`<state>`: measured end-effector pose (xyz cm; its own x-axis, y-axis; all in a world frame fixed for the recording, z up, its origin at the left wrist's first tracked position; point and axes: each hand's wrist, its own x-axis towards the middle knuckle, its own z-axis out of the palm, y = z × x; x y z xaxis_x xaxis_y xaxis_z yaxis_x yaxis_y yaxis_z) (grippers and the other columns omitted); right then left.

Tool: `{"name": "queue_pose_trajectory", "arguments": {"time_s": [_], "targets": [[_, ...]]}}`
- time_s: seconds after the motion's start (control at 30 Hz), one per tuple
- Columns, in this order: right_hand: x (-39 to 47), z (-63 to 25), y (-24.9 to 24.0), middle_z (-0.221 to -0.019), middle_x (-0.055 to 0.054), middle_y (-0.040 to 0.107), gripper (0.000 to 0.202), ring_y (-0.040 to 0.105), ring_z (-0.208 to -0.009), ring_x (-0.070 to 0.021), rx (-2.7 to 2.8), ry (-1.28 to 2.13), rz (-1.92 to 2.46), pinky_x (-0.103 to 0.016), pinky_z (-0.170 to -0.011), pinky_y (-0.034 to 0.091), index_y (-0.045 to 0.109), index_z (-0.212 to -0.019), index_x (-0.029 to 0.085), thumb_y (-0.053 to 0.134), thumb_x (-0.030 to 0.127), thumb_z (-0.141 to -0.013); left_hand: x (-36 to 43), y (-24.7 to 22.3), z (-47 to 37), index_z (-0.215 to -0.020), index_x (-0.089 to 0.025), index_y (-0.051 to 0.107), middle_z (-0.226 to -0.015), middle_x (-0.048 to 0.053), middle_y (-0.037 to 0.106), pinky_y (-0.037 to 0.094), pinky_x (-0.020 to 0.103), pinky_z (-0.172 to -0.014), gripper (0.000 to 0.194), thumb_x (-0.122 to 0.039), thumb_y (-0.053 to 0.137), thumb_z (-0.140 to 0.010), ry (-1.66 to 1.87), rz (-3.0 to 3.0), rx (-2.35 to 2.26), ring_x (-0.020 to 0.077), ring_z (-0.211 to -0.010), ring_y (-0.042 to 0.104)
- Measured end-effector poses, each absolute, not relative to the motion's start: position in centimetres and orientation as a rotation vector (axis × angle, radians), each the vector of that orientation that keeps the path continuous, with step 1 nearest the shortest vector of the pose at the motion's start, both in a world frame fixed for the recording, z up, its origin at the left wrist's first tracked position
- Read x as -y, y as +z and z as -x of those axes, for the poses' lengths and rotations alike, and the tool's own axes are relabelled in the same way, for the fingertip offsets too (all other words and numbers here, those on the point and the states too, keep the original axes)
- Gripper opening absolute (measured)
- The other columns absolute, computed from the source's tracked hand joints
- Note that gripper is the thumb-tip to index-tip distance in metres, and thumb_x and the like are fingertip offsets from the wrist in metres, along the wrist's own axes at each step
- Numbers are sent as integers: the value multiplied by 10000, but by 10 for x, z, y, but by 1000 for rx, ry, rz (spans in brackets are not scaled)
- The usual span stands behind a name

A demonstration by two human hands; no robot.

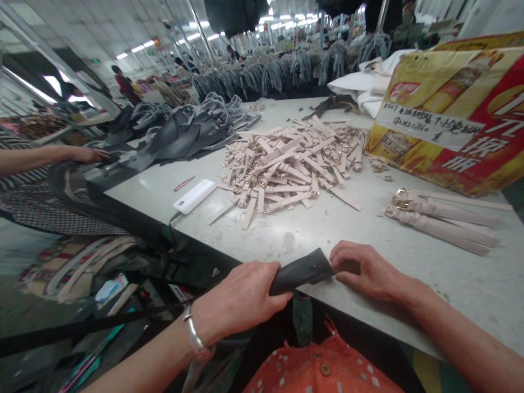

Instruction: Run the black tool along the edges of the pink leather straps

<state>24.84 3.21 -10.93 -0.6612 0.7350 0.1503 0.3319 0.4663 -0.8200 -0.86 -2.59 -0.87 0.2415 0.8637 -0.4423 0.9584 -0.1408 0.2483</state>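
- White worktable [352, 229] is spreading across the view.
- Heap of pale buckled straps [282, 164] is covering the table's middle.
- Yellow-and-red beer carton [448, 117] is standing right of the heap, handwritten label turned toward the wearer.
- Strap bundle [446, 218] is lying apart on the right, buckles pointing left.
- Left hand [241, 292] is wrapping firmly round a black leather-like strip [301, 272].
- Right hand [364, 267] is curling its fingers at the strip's far end — cannot tell whether pinching or merely touching.
- Strip is spanning between the hands over the near table edge. Probably light, pliable with some body, hardly fragile — smooth face perhaps sliding a little; likely best held flat across its width, near the ends.
- White handheld device [195, 196] is lying left of the heap.
- Slim reddish pen-like tool [184, 183] is lying just beyond the device.
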Motion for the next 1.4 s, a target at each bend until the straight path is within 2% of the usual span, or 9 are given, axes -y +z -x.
{"name": "queue_pose_trajectory", "arguments": {"time_s": [0.17,0.3,0.47,0.57,0.7,0.97,1.13,1.27,1.4], "targets": [[-31,-247,-112,-874,-35,623,116,574,-817,-163,2230,1018,919,-298,-747,454,617,-787,187,593,90,-727,18,-17,7,-877,-193,621,-814,53,658,424,279,-648,342,-488,476,-782,-135,-2029,-1655,211,-764,612],[-31,-244,-114,-848,-44,633,116,566,-822,-172,2291,905,878,-310,-744,446,635,-854,204,552,137,-809,19,-15,27,-870,-186,628,-790,37,656,416,261,-606,372,-513,478,-772,-76,-1942,-1728,195,-718,603],[-33,-242,-117,-869,-57,645,192,567,-804,-187,2316,679,1027,-334,-737,434,595,-1042,219,481,225,-888,32,-10,46,-932,-203,633,-836,41,653,429,289,-707,395,-531,484,-772,-88,-1933,-1806,207,-779,601],[-35,-242,-116,-891,-46,651,218,585,-804,-178,2360,709,1029,-307,-729,437,589,-1068,230,464,216,-890,39,-11,48,-968,-217,624,-865,49,651,425,308,-751,409,-549,490,-769,-142,-1938,-1840,227,-840,601],[-38,-242,-111,-847,-26,646,218,590,-775,-164,2447,744,1069,-278,-699,422,623,-993,235,442,177,-887,40,-13,47,-915,-229,623,-833,46,653,425,293,-708,350,-523,486,-782,-233,-1974,-1786,227,-811,613],[-41,-241,-104,-781,-29,624,227,550,-753,-168,2649,559,1027,-298,-709,346,645,-965,238,446,159,-889,17,-11,43,-924,-227,618,-826,50,653,438,303,-714,326,-481,456,-800,-290,-2052,-1718,231,-810,625],[-43,-238,-106,-785,-31,601,222,527,-768,-166,2671,488,1058,-308,-730,319,635,-951,218,440,134,-888,7,-18,35,-960,-218,616,-888,61,657,446,308,-742,355,-492,482,-780,-208,-2064,-1723,237,-849,622],[-39,-235,-109,-822,-49,581,236,501,-783,-179,2620,426,1176,-312,-732,332,621,-945,196,403,126,-887,9,-34,30,-902,-209,616,-841,48,656,440,276,-677,343,-496,466,-790,-93,-2019,-1722,216,-797,618],[-29,-234,-106,-883,-50,567,270,493,-850,-190,2546,502,1137,-304,-761,361,587,-1051,195,504,126,-802,14,-46,30,-880,-195,616,-814,39,656,425,256,-642,306,-456,492,-779,3,-1953,-1746,207,-781,619]]}}
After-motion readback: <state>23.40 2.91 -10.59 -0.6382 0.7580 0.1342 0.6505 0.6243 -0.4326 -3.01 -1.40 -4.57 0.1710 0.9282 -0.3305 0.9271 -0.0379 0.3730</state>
